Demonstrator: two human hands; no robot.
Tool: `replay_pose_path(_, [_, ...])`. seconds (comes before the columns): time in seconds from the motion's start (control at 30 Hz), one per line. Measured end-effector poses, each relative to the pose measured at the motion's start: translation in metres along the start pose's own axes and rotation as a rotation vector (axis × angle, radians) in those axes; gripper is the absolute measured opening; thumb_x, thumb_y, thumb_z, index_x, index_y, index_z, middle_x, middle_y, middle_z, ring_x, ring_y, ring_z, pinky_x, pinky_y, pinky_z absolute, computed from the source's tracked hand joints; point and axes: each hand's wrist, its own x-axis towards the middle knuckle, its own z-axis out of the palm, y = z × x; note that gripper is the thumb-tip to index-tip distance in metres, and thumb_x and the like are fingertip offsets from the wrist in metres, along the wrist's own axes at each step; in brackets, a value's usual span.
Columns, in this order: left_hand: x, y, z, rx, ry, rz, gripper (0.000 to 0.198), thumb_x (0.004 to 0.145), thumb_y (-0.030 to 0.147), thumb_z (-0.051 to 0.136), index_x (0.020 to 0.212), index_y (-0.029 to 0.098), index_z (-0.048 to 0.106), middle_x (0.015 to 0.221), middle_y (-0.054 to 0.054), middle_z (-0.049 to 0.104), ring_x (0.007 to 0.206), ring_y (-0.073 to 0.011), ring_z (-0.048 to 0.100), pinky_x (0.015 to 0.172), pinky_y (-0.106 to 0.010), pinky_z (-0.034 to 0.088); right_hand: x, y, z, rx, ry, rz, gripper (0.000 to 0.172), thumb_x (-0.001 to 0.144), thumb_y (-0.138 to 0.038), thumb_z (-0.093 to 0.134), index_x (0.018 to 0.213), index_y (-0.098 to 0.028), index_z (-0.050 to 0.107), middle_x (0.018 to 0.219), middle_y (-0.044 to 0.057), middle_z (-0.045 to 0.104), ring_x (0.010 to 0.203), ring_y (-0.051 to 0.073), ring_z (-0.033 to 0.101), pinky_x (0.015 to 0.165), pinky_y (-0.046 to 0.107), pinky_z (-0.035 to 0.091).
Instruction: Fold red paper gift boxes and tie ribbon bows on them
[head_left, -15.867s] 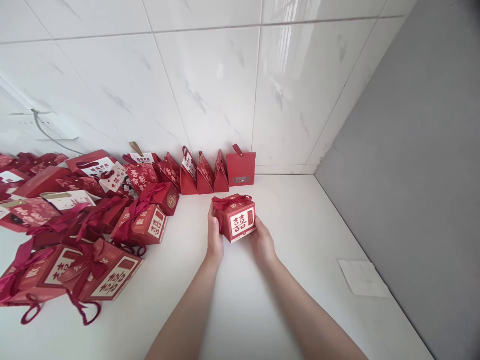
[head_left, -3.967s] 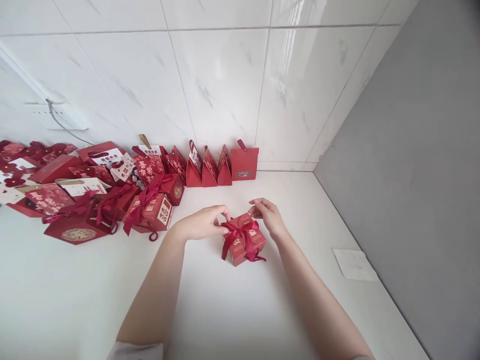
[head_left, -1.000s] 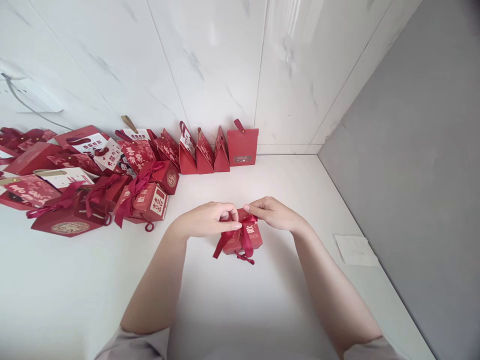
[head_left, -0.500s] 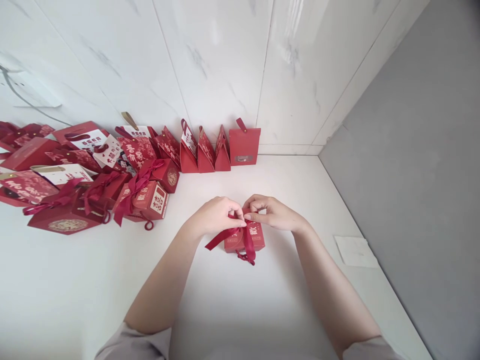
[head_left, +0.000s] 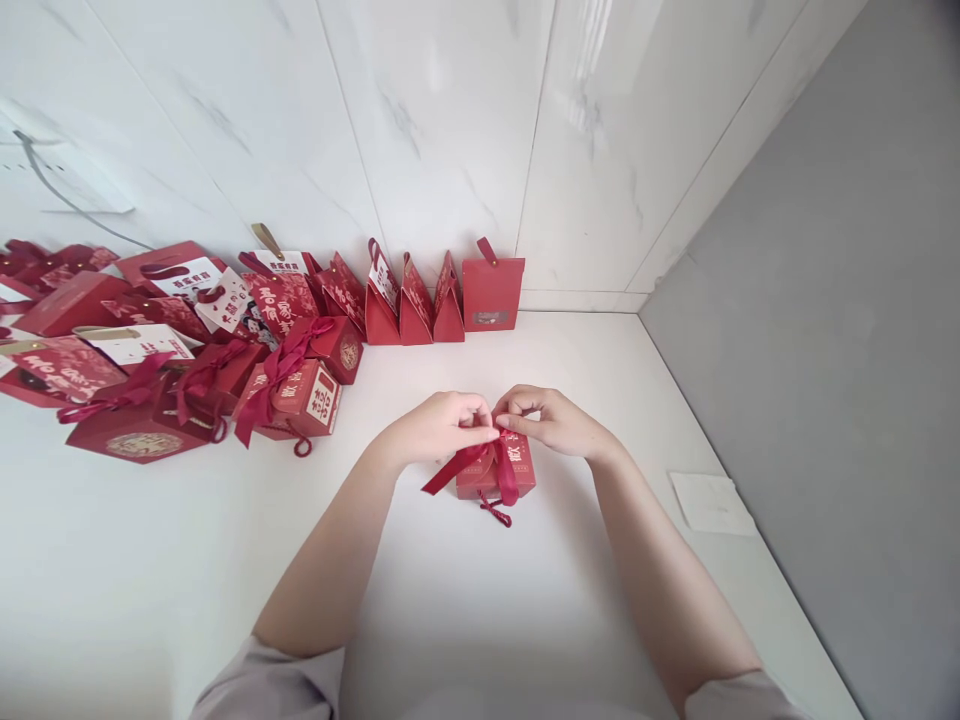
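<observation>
A small red gift box point(head_left: 474, 484) with pale printed characters sits on the white table in front of me. A dark red satin ribbon point(head_left: 457, 467) is gathered on its top, with one tail slanting out to the left and another hanging down the front. My left hand point(head_left: 454, 425) pinches the ribbon from the left, thumb against fingers. From the right, my right hand point(head_left: 547, 418) pinches it too, the fingertips of both hands almost touching. The hands partly cover the knot. A twisted red cord point(head_left: 495, 512) pokes out below the box's front edge.
Many red gift boxes crowd the left, some ribbon-tied, like the box with a white label point(head_left: 300, 400). Along the tiled wall point(head_left: 442, 130) stand several tent-shaped boxes point(head_left: 416, 305) and an upright red box point(head_left: 493, 290). A white plate point(head_left: 712, 502) is set at the right, beside a grey panel point(head_left: 825, 350).
Both hands remain pinched at the ribbon, with only a slight shift of the fingers. The whole view has moved a little, and the gift box appears slightly farther right.
</observation>
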Motion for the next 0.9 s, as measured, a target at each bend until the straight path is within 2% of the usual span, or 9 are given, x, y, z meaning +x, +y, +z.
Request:
replay_pose_path(0.17, [-0.006,0.002,-0.013,-0.146,0.028,0.007,0.032,0.087,0.051,0.052,0.090,0.020,0.057,0.072,0.001,0.057,0.044,-0.0054,0.041,0.041,-0.020,0.032,-0.005,-0.016,-0.001,-0.084,0.240,-0.001,0.027,0.095,-0.045,0.047,0.096,-0.022,0.060,0.104,0.005,0.063,0.094,0.020,0.059,0.084,0.034,0.046])
replay_pose_path(0.27, [-0.009,-0.005,-0.023,-0.183,0.019,0.003,0.027,0.088,0.047,0.053,0.098,0.022,0.057,0.077,0.001,0.058,0.040,-0.0036,0.039,0.039,-0.020,0.029,-0.014,-0.042,0.008,-0.284,0.343,0.028,0.019,0.096,-0.038,0.047,0.095,-0.024,0.059,0.100,0.005,0.064,0.089,0.020,0.059,0.078,0.034,0.045])
replay_pose_path(0.33, [-0.010,-0.010,-0.028,-0.218,0.042,0.010,0.027,0.087,0.045,0.054,0.102,0.023,0.056,0.080,0.001,0.058,0.038,-0.0025,0.038,0.038,-0.020,0.026,-0.021,-0.062,0.023,-0.356,0.290,-0.015,0.022,0.098,-0.035,0.043,0.086,-0.024,0.059,0.090,0.004,0.063,0.081,0.019,0.059,0.073,0.033,0.044])
replay_pose_path(0.43, [-0.011,-0.014,-0.033,-0.244,0.060,0.013,0.026,0.087,0.043,0.055,0.103,0.023,0.056,0.069,0.004,0.054,0.037,-0.0040,0.040,0.038,-0.020,0.025,-0.027,-0.082,0.056,-0.466,0.078,-0.187,0.021,0.099,-0.028,0.043,0.088,-0.023,0.060,0.096,0.006,0.063,0.085,0.020,0.060,0.073,0.033,0.046])
replay_pose_path(0.57, [-0.014,-0.012,-0.035,-0.217,0.042,-0.028,0.028,0.087,0.044,0.054,0.107,0.023,0.057,0.062,0.004,0.051,0.037,-0.0062,0.043,0.037,-0.020,0.026,-0.022,-0.079,0.093,-0.734,-0.043,-0.236,0.013,0.094,-0.016,0.048,0.102,-0.018,0.057,0.098,0.007,0.062,0.073,0.019,0.059,0.057,0.031,0.043])
replay_pose_path(0.6, [-0.014,-0.012,-0.035,-0.209,0.036,-0.025,0.029,0.087,0.044,0.054,0.108,0.023,0.057,0.065,0.004,0.052,0.038,-0.0059,0.043,0.038,-0.020,0.027,-0.020,-0.076,0.097,-0.816,-0.053,-0.228,0.019,0.089,-0.009,0.051,0.105,-0.017,0.057,0.099,0.008,0.062,0.071,0.019,0.058,0.055,0.031,0.042])
replay_pose_path(0.7, [-0.015,-0.012,-0.037,-0.149,0.017,0.013,0.033,0.084,0.042,0.059,0.111,0.025,0.057,0.079,0.001,0.056,0.042,-0.0042,0.040,0.040,-0.020,0.029,-0.013,-0.068,0.103,-1.039,-0.045,-0.128,0.035,0.077,0.002,0.053,0.107,-0.014,0.058,0.102,0.012,0.061,0.070,0.020,0.058,0.053,0.031,0.041])
replay_pose_path(0.8, [-0.014,-0.016,-0.041,-0.060,0.010,0.037,0.031,0.082,0.039,0.060,0.110,0.024,0.059,0.087,-0.001,0.058,0.047,-0.0049,0.040,0.042,-0.021,0.030,-0.010,-0.065,0.100,-1.112,-0.008,-0.080,0.030,0.075,0.004,0.050,0.097,-0.014,0.060,0.105,0.014,0.061,0.069,0.020,0.058,0.054,0.031,0.042])
replay_pose_path(0.9, [-0.011,-0.021,-0.042,0.016,0.043,0.092,0.025,0.080,0.034,0.061,0.102,0.023,0.062,0.093,-0.001,0.062,0.065,-0.0098,0.053,0.056,-0.022,0.041,-0.010,-0.063,0.095,-1.069,-0.034,-0.123,0.029,0.072,0.006,0.048,0.089,-0.014,0.060,0.092,0.009,0.062,0.066,0.018,0.057,0.056,0.031,0.041])
